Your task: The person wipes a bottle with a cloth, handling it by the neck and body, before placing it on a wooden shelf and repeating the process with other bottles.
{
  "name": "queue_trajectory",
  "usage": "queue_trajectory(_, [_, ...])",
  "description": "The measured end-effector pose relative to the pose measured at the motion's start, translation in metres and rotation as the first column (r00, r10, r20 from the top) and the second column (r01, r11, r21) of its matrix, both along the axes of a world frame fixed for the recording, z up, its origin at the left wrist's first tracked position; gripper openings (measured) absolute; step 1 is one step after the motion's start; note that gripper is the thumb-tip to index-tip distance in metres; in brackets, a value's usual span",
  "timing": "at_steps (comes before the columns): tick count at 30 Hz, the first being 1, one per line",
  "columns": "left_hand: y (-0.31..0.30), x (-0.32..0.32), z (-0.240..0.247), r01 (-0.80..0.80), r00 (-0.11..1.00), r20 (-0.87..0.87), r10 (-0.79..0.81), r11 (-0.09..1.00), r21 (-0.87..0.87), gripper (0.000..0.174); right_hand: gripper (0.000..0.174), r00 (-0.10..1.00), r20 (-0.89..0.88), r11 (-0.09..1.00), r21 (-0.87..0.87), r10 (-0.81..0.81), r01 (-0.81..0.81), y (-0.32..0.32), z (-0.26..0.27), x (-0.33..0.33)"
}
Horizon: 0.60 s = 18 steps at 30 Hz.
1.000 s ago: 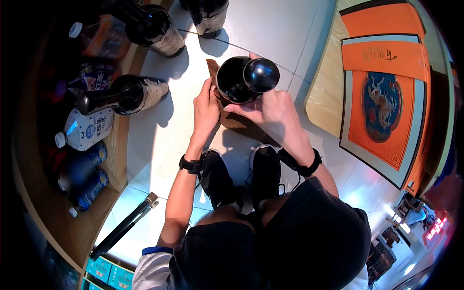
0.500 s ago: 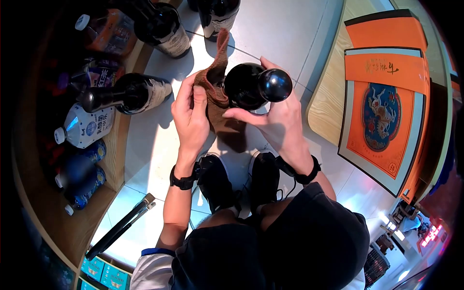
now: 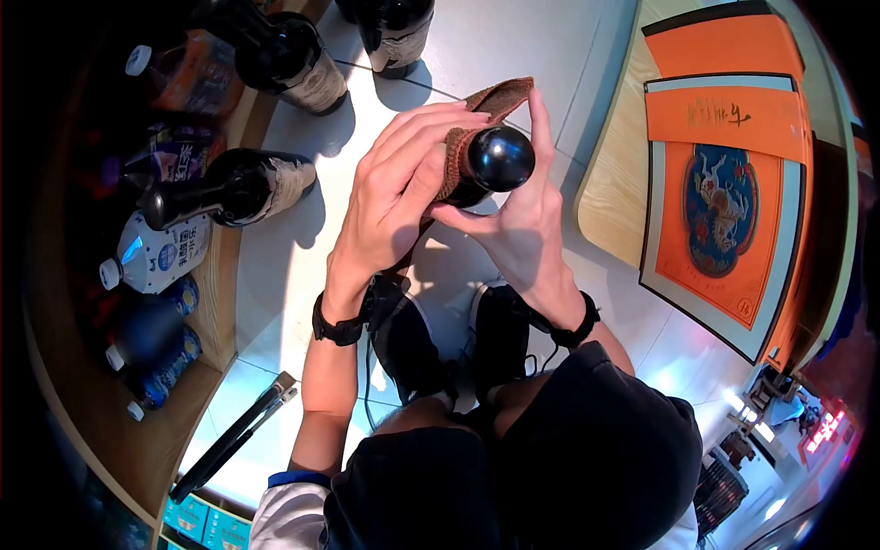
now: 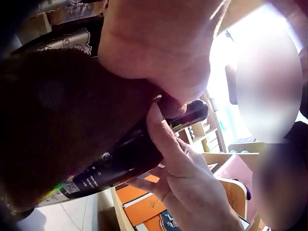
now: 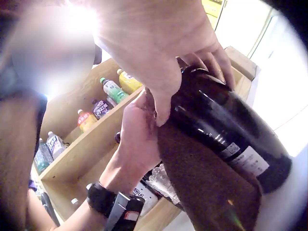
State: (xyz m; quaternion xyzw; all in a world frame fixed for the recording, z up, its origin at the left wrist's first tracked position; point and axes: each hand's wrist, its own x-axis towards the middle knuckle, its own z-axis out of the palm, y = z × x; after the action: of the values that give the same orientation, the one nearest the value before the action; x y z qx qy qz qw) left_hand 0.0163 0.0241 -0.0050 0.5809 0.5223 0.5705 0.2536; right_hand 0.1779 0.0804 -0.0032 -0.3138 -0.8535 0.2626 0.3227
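Note:
A dark wine bottle point(image 3: 500, 158) with a black capped neck stands between the two hands, its top toward the head camera. My right hand point(image 3: 524, 225) grips it around the shoulder, thumb on the near side. In the right wrist view, the bottle's glossy body point(image 5: 236, 125) shows a small white label low down. My left hand point(image 3: 390, 188) holds a brown cloth point(image 3: 502, 95) against the bottle's neck and shoulder, fingers reaching over its far side. The cloth point(image 5: 202, 168) hangs down along the bottle's side in the right wrist view.
More dark bottles with torn-looking labels stand to the left, one point(image 3: 247, 188) by the shelf and others point(image 3: 390, 37) farther back. A wooden shelf point(image 3: 215, 293) holds plastic drink bottles. On the right, an orange box point(image 3: 724, 211) lies on a light wooden surface point(image 3: 610, 183).
My left hand has moved the brown cloth from the bottle's left side up and over its shoulder and neck. My right hand keeps its grip on the bottle, which has shifted slightly left.

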Motion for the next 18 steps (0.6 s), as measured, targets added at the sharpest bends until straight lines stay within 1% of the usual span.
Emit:
queue_trajectory(3, [0.002, 0.0, -0.002, 0.005, 1.0, -0.028, -0.005, 1.0, -0.008, 0.041, 0.099, 0.999, 0.04, 0.999, 0.04, 0.02, -0.021, 0.001, 0.001, 0.001])
queue_trajectory(4, [0.002, 0.0, -0.003, 0.0, 1.0, 0.0, 0.0, 1.0, -0.022, 0.041, 0.099, 0.999, 0.04, 0.999, 0.04, 0.016, -0.018, 0.001, 0.002, 0.001])
queue_trajectory(6, [0.002, 0.002, -0.005, -0.001, 1.0, 0.029, 0.002, 0.999, -0.035, 0.04, 0.106, 0.998, 0.061, 0.999, 0.04, 0.027, -0.03, 0.001, 0.004, 0.001])
queue_trajectory(7, [0.002, 0.003, -0.005, -0.008, 0.997, 0.078, 0.012, 0.999, -0.053, 0.04, 0.106, 0.998, 0.061, 0.999, 0.041, 0.024, -0.026, 0.001, 0.004, 0.001])
queue_trajectory(8, [0.003, 0.004, -0.005, -0.014, 0.992, 0.127, 0.023, 0.997, -0.072, 0.039, 0.111, 0.999, 0.037, 0.999, 0.027, 0.025, -0.026, 0.001, 0.004, 0.0])
queue_trajectory(9, [0.003, 0.004, -0.005, -0.01, 0.992, 0.126, 0.019, 0.997, -0.072, 0.039, 0.115, 1.0, 0.013, 1.0, 0.013, 0.026, -0.027, 0.001, 0.004, 0.0])
queue_trajectory(10, [0.003, 0.004, -0.005, -0.006, 0.986, 0.164, 0.022, 0.995, -0.097, 0.038, 0.115, 1.0, 0.013, 1.0, 0.013, 0.022, -0.022, 0.0, 0.002, 0.0])
queue_trajectory(11, [0.003, 0.004, -0.005, -0.001, 0.979, 0.201, 0.026, 0.992, -0.122, 0.037, 0.121, 1.0, -0.007, 1.0, -0.019, 0.008, -0.008, -0.001, 0.0, 0.0])
queue_trajectory(12, [0.004, 0.003, -0.006, 0.002, 0.979, 0.2, 0.023, 0.992, -0.122, 0.037, 0.127, 1.0, -0.026, 0.999, -0.051, -0.007, 0.005, -0.002, -0.001, -0.001])
queue_trajectory(15, [0.005, 0.002, -0.011, 0.007, 0.975, 0.222, 0.022, 0.992, -0.129, 0.036, 0.127, 0.999, -0.045, 0.999, -0.045, -0.002, 0.0, -0.001, -0.001, -0.001])
queue_trajectory(17, [0.004, 0.003, -0.015, 0.01, 0.937, 0.346, 0.048, 0.986, -0.165, 0.037, 0.126, 0.999, -0.038, 0.999, -0.054, -0.009, 0.007, -0.002, 0.0, -0.002])
queue_trajectory(18, [0.004, 0.003, -0.017, 0.012, 0.937, 0.346, 0.047, 0.986, -0.166, 0.037, 0.126, 0.999, -0.032, 0.998, -0.062, -0.012, 0.01, -0.002, 0.0, -0.002])
